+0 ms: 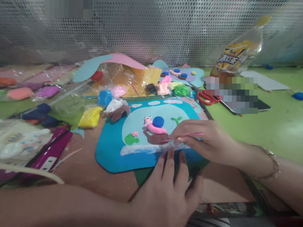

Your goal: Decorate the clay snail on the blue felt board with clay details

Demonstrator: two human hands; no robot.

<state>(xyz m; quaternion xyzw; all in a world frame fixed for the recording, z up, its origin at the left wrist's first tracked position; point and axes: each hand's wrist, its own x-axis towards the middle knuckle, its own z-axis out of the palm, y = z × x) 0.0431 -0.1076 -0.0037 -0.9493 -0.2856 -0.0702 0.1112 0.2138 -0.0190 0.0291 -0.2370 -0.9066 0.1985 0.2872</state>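
A blue foam board (pixel 109 148) lies in front of me with a light blue panel, a pink and blue clay snail (pixel 155 126), a brown clay lump (pixel 156 138) and a green leaf with a pink flower (pixel 132 138). My right hand (pixel 201 138) pinches a thin pink modelling tool (pixel 189 135), its tip at the brown clay. My left hand (pixel 169 189) lies flat with fingers stretched out on the board's lower edge.
Bags of coloured clay (pixel 113 94) lie behind the board, with a yellow lump (pixel 90 117) at the left. Red scissors (pixel 207 97), a phone and a tilted bottle (pixel 239 53) sit at the right. A magenta box (pixel 49 154) lies at the left. A perforated metal wall stands behind.
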